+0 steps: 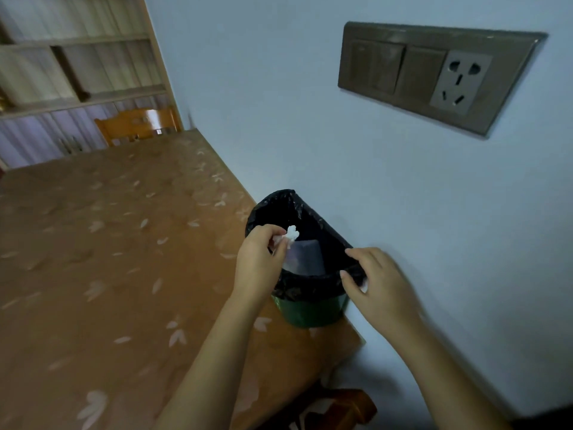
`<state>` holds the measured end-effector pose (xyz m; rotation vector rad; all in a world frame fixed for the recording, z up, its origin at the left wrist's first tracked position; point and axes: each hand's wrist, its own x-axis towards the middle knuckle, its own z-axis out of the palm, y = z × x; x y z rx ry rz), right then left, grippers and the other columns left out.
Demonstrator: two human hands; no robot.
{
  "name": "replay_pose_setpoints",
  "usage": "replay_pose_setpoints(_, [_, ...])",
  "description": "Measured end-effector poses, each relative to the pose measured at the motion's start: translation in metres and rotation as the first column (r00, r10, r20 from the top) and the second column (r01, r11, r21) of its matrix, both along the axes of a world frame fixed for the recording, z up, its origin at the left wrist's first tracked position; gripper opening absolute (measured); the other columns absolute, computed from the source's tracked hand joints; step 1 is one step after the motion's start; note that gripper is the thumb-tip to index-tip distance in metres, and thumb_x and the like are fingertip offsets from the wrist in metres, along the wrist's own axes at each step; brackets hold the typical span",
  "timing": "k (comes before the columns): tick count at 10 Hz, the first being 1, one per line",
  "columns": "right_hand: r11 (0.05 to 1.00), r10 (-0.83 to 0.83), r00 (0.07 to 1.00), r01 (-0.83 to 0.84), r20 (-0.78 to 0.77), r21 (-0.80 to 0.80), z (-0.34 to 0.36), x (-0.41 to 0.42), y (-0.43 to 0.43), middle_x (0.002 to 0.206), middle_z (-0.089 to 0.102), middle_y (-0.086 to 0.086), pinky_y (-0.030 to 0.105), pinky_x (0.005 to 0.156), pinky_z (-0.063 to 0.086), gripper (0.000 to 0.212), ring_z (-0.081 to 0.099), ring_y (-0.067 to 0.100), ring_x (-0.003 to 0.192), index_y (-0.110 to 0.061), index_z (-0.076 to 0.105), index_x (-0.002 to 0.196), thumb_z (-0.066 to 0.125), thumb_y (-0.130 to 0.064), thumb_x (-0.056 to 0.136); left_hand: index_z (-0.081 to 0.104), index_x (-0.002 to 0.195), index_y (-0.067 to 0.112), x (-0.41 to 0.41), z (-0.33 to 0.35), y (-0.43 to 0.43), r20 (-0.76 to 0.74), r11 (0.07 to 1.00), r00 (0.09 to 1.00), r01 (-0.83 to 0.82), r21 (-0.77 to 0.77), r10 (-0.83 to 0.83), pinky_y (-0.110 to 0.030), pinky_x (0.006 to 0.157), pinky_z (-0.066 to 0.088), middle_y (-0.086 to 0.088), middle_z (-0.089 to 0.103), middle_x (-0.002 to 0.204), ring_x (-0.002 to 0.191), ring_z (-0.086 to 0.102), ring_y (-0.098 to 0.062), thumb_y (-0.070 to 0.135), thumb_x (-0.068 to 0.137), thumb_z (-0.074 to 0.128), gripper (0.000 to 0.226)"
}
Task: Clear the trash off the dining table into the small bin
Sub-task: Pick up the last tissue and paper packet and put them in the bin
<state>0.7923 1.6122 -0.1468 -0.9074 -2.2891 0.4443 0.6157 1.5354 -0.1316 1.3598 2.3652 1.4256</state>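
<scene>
Both of my hands are at the bin. My left hand pinches a crumpled white tissue between thumb and curled fingertips, with the wad sticking out past my fingers and hanging directly over the bin's open mouth, just inside its left rim. My right hand is curled on the near right edge of the black liner, thumb and forefinger closed on the folded-over plastic; that hand is a little blurred. Below the tissue, inside the liner, lies a flat greyish-purple piece that I cannot identify. The liner is draped over a small green bin, which stands on the dining table at its right edge, close to the near corner and right against the pale wall. Brown cloth with pale leaf shapes covers the table. An orange wooden chair stands at the far end, and a switch-and-socket panel is mounted on the wall above the bin.
</scene>
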Motion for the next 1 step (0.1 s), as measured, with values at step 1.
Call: replay_pose_setpoints(1, [1.0,-0.013,1.0,0.013,0.001,-0.007,-0.0013,0.0072,-0.0028,0.101,0.062,0.008,0.033,0.08,0.047,0.038,0.057,0.026,0.096,-0.009,0.06,0.108,0.05,-0.031,0.079,0.06,0.109,0.01,-0.0024,-0.0062,0.0154,-0.016,0.998,1.0,-0.015,-0.062,0.014,-0.022,0.076,0.041,-0.003,0.061,0.105,0.093,0.054,-0.014,0.014,0.09,0.055,0.02])
